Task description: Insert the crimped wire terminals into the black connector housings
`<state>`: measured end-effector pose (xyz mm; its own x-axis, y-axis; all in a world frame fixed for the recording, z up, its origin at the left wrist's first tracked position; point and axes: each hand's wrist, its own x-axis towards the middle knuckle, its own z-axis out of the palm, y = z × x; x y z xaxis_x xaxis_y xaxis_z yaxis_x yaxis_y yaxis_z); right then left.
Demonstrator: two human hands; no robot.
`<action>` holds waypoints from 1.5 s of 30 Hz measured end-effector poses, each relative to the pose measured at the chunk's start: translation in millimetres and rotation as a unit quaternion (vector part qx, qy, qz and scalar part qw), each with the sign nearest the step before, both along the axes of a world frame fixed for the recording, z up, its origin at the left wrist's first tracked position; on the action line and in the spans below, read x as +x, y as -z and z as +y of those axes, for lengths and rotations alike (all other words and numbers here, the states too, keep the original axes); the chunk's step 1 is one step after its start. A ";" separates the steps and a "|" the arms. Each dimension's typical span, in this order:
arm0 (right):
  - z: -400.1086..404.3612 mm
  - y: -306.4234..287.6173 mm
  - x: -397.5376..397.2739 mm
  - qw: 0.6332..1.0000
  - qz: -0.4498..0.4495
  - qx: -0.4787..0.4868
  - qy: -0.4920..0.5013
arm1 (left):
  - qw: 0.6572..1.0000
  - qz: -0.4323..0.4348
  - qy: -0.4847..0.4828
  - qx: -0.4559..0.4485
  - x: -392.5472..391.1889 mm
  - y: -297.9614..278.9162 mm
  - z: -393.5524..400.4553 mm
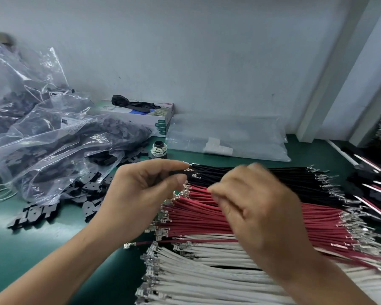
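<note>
My left hand (145, 186) pinches a small black connector housing (178, 173) between thumb and forefinger, above the left ends of the wire rows. My right hand (257, 201) is blurred, fingers curled over the red wires (207, 216); whether it holds a wire is unclear. Black wires (295, 179), red wires and white wires (207, 278) lie in flat rows on the green mat, each with silver crimped terminals (161, 221) at the ends. Loose black housings (40, 213) lie scattered at the left.
Clear plastic bags (53, 137) of black housings pile up at the left. A white box (141, 115) with a black glove, a small spool (159, 148) and a flat clear bag (227, 137) sit along the wall. Finished assemblies (374, 190) lie at the right edge.
</note>
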<state>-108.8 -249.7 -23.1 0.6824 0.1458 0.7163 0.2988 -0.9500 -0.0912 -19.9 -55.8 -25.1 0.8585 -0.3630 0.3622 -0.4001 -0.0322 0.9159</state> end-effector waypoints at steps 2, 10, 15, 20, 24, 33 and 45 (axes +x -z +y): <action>8.7 6.2 2.6 0.991 0.131 0.014 -0.001 | 1.000 0.022 0.012 -0.013 1.0 -1.3 -0.7; 5.2 9.9 5.2 0.981 0.165 0.102 -0.006 | 0.998 0.056 0.022 -0.019 3.6 -0.7 1.8; -7.4 6.0 -2.7 0.975 0.119 0.184 -0.042 | 0.989 0.126 0.045 -0.057 7.9 -3.7 6.5; -1.8 -1.4 -9.7 0.975 0.074 0.203 -0.051 | 0.973 0.175 0.131 -0.076 4.2 -7.4 8.8; -0.9 -2.7 -12.3 0.975 0.070 0.203 -0.063 | 0.962 0.204 0.154 -0.094 1.1 -8.2 6.5; -1.8 -5.9 -12.2 0.981 0.014 0.187 -0.041 | 0.951 0.235 0.175 -0.103 0.1 -11.6 6.7; -9.9 -13.5 -13.3 0.999 -0.027 0.002 -0.025 | 0.953 0.248 0.165 -0.055 -1.9 -16.3 7.6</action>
<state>-122.1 -259.5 -9.5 0.6349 0.1767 0.7522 0.3511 -0.9332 -0.0771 -21.8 -48.2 -8.8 0.7799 -0.6259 -0.0068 0.1107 0.1272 0.9857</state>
